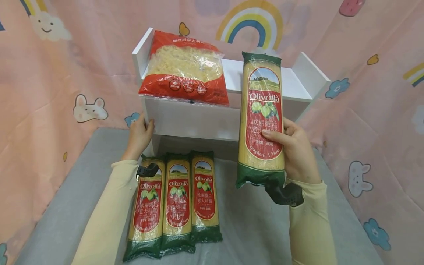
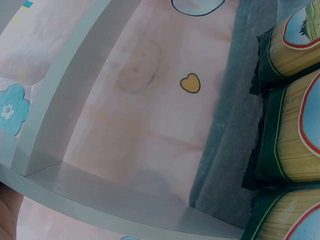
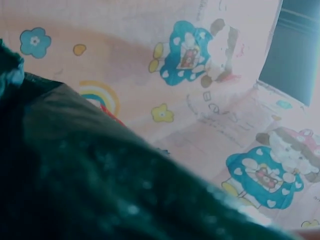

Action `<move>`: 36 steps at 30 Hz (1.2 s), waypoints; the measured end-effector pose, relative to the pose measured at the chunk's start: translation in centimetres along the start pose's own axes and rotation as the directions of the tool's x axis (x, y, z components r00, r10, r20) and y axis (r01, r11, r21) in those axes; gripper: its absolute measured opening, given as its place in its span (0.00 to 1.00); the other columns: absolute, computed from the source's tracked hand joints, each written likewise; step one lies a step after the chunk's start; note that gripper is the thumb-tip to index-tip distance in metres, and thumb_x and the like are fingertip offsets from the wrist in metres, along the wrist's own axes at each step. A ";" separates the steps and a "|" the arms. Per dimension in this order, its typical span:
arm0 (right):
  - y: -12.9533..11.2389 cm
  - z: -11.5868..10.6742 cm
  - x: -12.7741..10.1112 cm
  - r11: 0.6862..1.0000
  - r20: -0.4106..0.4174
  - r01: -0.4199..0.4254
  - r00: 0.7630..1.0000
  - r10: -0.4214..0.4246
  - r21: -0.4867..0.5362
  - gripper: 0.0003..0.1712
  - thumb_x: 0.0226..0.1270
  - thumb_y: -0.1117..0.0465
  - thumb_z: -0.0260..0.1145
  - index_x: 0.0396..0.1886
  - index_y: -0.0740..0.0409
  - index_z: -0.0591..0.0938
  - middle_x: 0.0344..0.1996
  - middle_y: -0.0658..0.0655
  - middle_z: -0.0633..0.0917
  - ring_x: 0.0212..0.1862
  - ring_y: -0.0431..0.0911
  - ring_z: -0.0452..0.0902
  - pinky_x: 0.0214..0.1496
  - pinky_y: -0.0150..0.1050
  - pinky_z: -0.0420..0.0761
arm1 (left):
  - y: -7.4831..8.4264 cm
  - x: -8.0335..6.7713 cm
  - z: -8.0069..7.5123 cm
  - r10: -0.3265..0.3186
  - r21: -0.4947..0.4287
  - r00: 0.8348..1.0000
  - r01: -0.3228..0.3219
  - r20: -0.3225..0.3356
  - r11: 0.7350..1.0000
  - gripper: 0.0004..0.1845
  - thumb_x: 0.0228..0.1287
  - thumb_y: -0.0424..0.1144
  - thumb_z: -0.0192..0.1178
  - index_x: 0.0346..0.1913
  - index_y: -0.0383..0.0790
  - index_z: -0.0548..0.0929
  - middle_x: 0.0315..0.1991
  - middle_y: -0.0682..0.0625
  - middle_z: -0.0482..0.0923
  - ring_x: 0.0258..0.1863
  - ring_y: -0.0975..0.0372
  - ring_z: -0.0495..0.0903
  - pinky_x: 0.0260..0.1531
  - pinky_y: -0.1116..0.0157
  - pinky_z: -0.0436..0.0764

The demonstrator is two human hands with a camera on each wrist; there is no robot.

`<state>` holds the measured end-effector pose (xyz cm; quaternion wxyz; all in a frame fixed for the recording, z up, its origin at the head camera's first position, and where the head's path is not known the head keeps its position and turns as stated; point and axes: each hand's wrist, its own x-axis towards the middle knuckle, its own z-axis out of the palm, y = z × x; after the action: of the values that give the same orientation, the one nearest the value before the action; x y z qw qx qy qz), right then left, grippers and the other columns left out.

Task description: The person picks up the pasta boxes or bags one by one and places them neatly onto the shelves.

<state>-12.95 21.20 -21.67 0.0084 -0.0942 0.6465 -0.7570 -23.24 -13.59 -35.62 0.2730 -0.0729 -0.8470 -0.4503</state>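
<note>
Right hand (image 1: 299,154) clamps a spaghetti packet (image 1: 262,117) upright before the white shelf (image 1: 185,119); left hand (image 1: 140,136) grips the shelf's left edge; three packets (image 1: 175,206) lie below it.

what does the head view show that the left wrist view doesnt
Only the head view shows the right hand gripping an upright green-and-red spaghetti packet, the left hand holding the white wooden shelf, and a red bag of pasta on top. Only the left wrist view shows the shelf's inner corner. Both show the spaghetti packets lying on the grey mat.

Pasta bag (image 1: 184,70) on shelf's (image 1: 299,90) left half
</note>
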 end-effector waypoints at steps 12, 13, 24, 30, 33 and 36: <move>-1.3 0.4 2.4 0.999 -0.031 -0.026 0.999 0.025 -0.034 0.23 0.62 0.65 0.66 0.55 0.66 0.70 0.36 0.55 0.84 0.34 0.45 0.84 0.37 0.37 0.81 | -0.1 0.0 0.2 -0.006 0.008 1.000 0.006 0.012 1.000 0.11 0.71 0.32 0.47 0.46 0.25 0.73 0.27 0.33 0.77 0.24 0.47 0.75 0.24 0.54 0.72; -1.3 0.5 2.6 0.999 -0.042 -0.028 0.999 0.026 -0.047 0.24 0.62 0.64 0.66 0.55 0.66 0.70 0.36 0.55 0.84 0.34 0.45 0.84 0.37 0.37 0.81 | -0.1 0.0 0.2 -0.006 0.009 1.000 0.006 0.011 1.000 0.11 0.71 0.32 0.47 0.46 0.25 0.73 0.27 0.33 0.77 0.23 0.47 0.75 0.24 0.54 0.72; -2.4 1.2 4.7 0.996 -0.063 -0.031 0.998 0.026 -0.086 0.24 0.59 0.64 0.69 0.52 0.67 0.72 0.35 0.56 0.84 0.33 0.45 0.83 0.37 0.36 0.81 | -0.2 0.0 0.1 0.002 0.000 1.000 -0.002 0.004 1.000 0.11 0.70 0.31 0.47 0.46 0.24 0.72 0.29 0.31 0.78 0.27 0.44 0.78 0.26 0.50 0.74; -3.0 1.6 6.2 0.994 -0.071 -0.035 0.997 0.028 -0.103 0.25 0.57 0.64 0.70 0.52 0.67 0.73 0.35 0.56 0.83 0.34 0.45 0.83 0.37 0.36 0.81 | -0.2 0.0 -0.1 0.000 -0.001 1.000 0.000 0.004 1.000 0.11 0.70 0.31 0.47 0.46 0.24 0.72 0.30 0.31 0.78 0.27 0.43 0.78 0.26 0.49 0.75; -3.5 1.8 7.1 0.993 -0.075 -0.052 0.996 0.045 -0.105 0.26 0.56 0.63 0.72 0.52 0.66 0.73 0.35 0.56 0.83 0.34 0.45 0.83 0.37 0.36 0.81 | -0.2 0.0 -0.1 0.002 0.004 1.000 -0.002 0.002 1.000 0.10 0.70 0.31 0.47 0.45 0.24 0.72 0.28 0.31 0.77 0.26 0.44 0.77 0.25 0.50 0.73; -4.0 1.9 7.9 0.991 -0.075 -0.075 0.995 0.067 -0.113 0.25 0.55 0.62 0.72 0.51 0.65 0.74 0.36 0.56 0.83 0.34 0.45 0.83 0.37 0.36 0.81 | -0.1 0.0 0.0 0.010 0.009 1.000 -0.010 0.001 1.000 0.10 0.70 0.31 0.48 0.45 0.24 0.72 0.27 0.32 0.77 0.24 0.45 0.76 0.24 0.52 0.72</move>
<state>-19.99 18.89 -16.43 0.0068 -0.0446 0.6920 -0.7205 -23.24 -13.70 -35.70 0.2752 -0.0764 -0.8488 -0.4450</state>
